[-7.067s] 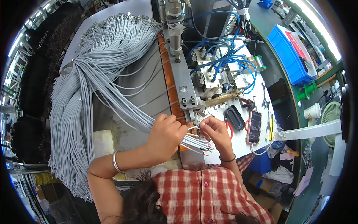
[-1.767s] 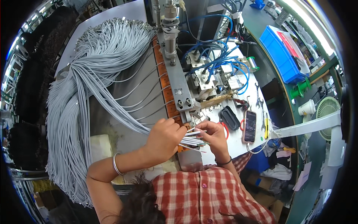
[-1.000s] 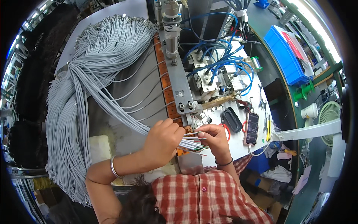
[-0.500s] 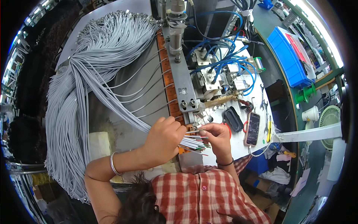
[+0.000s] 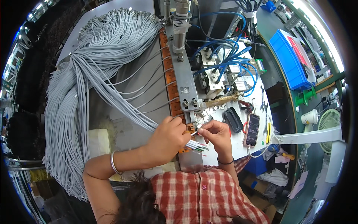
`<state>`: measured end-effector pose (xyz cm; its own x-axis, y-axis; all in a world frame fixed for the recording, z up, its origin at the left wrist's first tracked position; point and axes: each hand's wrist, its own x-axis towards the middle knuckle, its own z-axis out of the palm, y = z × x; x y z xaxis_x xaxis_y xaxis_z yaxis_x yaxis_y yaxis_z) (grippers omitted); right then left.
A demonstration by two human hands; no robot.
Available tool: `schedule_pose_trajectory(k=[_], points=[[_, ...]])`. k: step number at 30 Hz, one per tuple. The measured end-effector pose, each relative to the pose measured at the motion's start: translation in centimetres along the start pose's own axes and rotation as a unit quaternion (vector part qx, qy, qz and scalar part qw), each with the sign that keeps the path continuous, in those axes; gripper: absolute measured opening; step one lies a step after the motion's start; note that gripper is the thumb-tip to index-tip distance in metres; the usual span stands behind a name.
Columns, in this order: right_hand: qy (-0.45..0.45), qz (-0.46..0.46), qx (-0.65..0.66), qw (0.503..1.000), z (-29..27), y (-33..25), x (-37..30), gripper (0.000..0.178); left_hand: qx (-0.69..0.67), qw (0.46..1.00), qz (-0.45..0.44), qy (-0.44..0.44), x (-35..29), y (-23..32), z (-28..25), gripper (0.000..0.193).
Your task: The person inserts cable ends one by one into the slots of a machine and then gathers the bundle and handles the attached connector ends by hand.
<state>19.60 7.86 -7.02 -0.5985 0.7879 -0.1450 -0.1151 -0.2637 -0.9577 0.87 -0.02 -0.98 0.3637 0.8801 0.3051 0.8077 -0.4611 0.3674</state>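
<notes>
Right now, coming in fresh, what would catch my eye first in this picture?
Most likely the great mass of grey cables filling much of the left side, with one bunch running to the middle, into the left hand. Next, perhaps, the tangle of blue tubes right of the upper middle, looping over the metal machine. Below that, the right hand has its fingertips at one pale cable end.

The left hand (image 5: 170,137) occludes the gripped section of the grey cable bundle (image 5: 140,116); smartphone (image 5: 252,130) screen content is illegibly small.
</notes>
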Motion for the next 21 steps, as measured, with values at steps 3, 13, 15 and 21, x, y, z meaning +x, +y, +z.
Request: schedule_pose_trajectory(k=[3,13,15,21], points=[[0.025,-0.010,-0.100,0.995,-0.2,0.1,0.2,0.007,0.038,0.999,-0.004,0.008,0.1,-0.1,-0.1,0.013],[-0.029,0.099,-0.013,0.995,-0.3,-0.1,0.4,0.007,0.067,0.996,-0.051,-0.007,-0.3,0.0,0.4,0.020],[-0.003,0.072,-0.040,0.997,0.3,-0.6,0.1,0.008,0.083,0.996,-0.040,0.015,-0.1,0.0,0.4,0.020],[-0.006,-0.003,-0.006,1.000,0.7,-1.3,-0.5,0.015,-0.003,0.998,-0.056,0.018,0.2,0.3,-0.5,0.021]])
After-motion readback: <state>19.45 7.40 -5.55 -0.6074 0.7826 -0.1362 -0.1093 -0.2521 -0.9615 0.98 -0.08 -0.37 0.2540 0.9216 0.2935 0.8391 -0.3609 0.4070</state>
